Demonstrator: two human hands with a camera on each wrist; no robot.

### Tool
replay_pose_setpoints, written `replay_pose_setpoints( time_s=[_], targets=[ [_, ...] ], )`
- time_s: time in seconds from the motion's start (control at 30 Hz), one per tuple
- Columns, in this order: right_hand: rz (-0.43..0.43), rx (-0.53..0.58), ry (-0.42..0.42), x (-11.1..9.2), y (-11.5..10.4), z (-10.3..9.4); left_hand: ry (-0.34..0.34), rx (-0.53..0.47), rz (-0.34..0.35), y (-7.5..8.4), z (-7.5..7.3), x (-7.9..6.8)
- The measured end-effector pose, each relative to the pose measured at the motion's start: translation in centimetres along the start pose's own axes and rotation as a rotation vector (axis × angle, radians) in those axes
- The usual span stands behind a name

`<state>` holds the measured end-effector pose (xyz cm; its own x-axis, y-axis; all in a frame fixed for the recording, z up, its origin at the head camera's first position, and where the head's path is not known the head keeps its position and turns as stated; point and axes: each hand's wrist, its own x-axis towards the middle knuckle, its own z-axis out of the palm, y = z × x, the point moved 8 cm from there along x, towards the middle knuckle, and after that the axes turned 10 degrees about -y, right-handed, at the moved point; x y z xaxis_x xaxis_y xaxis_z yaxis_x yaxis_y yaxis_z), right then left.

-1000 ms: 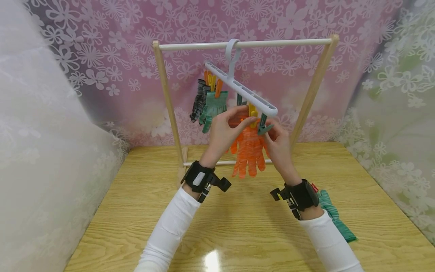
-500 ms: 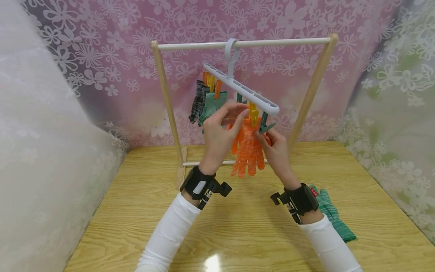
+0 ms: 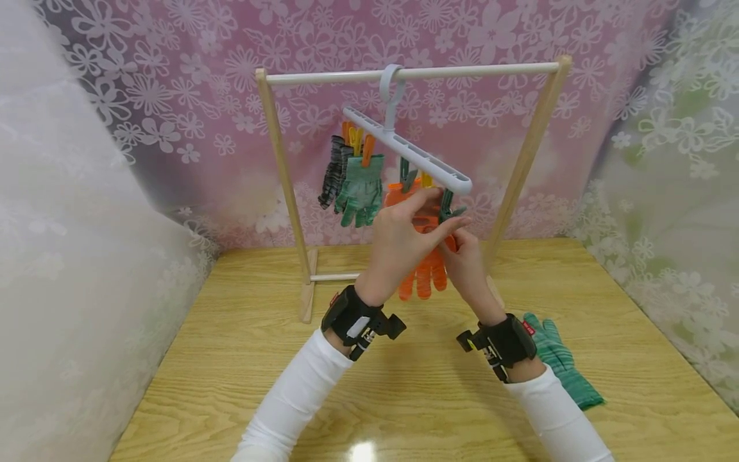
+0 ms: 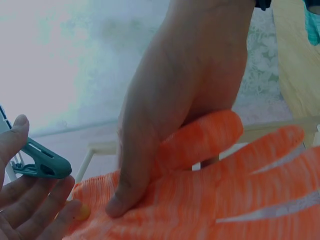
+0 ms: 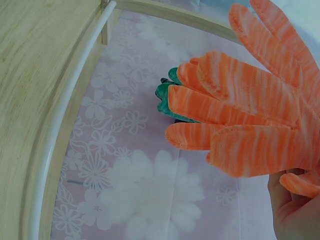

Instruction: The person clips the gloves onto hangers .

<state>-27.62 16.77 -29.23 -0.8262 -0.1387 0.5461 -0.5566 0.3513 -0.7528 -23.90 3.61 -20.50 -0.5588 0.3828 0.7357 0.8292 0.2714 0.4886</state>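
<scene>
In the head view my left hand [image 3: 398, 244] reaches across the front of an orange knit glove [image 3: 424, 279] to a dark green clothespin [image 3: 447, 205] at the hanger's near end. In the left wrist view that clothespin [image 4: 47, 160] lies between my left thumb and fingers. My right hand [image 3: 466, 263] grips the orange glove at its thumb side; the left wrist view shows the right thumb [image 4: 130, 185] pressed on the fabric. A yellow clothespin [image 3: 426, 179] and another green one [image 3: 406, 170] are at the orange cuffs, partly hidden. Orange glove fingers [image 5: 250, 115] overlap in the right wrist view.
A pale grey hanger [image 3: 427, 157] hooks over the white bar [image 3: 491, 70] of a wooden rack. Green gloves [image 3: 362, 192] and grey-black gloves [image 3: 333, 173] hang from its far end by orange and yellow clothespins. Another green glove [image 3: 562, 366] lies on the table beside my right forearm.
My left hand has moved right, from beside the yellow clothespin to the near green one, covering much of the orange glove. The right hand has dropped slightly, still gripping the orange glove.
</scene>
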Motion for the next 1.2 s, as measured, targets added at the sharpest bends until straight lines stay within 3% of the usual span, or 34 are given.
replay_pose_setpoints(
  time_s=[0.2, 0.37, 0.47, 0.63, 0.77, 1.0, 1.2],
  targets=[
    [0.045, -0.031, -0.040, -0.5, 0.8, 0.3, 0.039, 0.049, 0.021, 0.4, 0.0, 0.1],
    [0.021, -0.025, -0.152, -1.7, 2.0, -0.2, 0.042, 0.028, 0.026, 0.5, -0.1, 0.0],
    [0.015, -0.001, -0.233, -2.6, 3.2, -0.9, 0.036, 0.003, 0.031, 0.4, -0.2, -0.1],
    [0.033, -0.006, -0.278, -4.2, 4.6, -3.0, 0.010, 0.003, 0.034, 0.1, -0.1, -0.2],
    [0.041, -0.079, -0.287, -5.4, 5.2, -5.0, -0.008, -0.002, 0.036, -0.1, -0.1, -0.3],
    [0.076, -0.322, -0.318, -7.8, 6.8, -8.7, -0.008, -0.016, 0.052, -0.1, -0.1, -0.4],
    [0.059, -0.462, -0.419, -10.2, 8.4, -10.4, -0.022, -0.017, 0.062, 0.0, 0.0, -0.4]
  ],
)
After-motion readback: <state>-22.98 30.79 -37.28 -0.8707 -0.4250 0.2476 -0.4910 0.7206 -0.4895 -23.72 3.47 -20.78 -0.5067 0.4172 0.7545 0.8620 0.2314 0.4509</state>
